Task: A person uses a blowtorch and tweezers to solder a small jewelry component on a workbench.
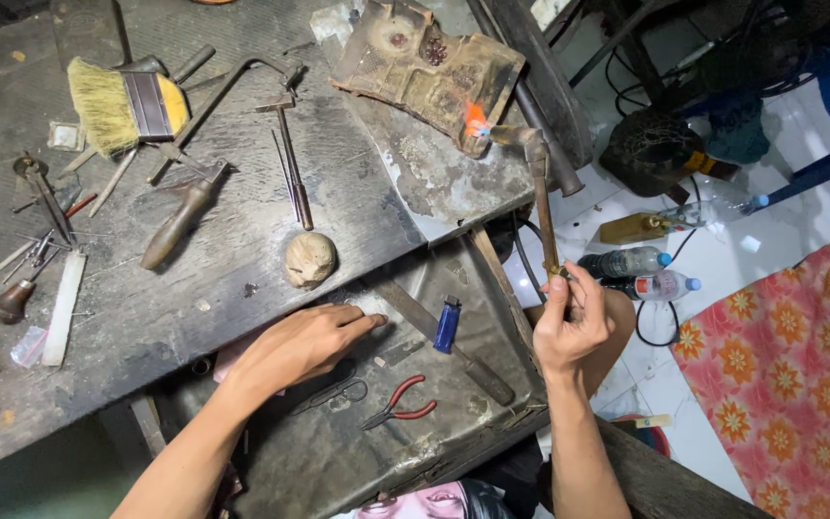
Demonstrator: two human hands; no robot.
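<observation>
On the dark scratched metal bench [242,240] lies a burnt brown block [425,72] where a small flame burns, the right hand [569,327] fingers grip the long thin brass torch [542,207], and the left hand [305,341] fingers rest open beside the small blue plastic lighter [447,324].

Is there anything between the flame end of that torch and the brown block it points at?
Nothing visible. The right hand holds the torch by its lower end, and the flame at its tip lies directly on the block, with no tool or object between them.
</observation>
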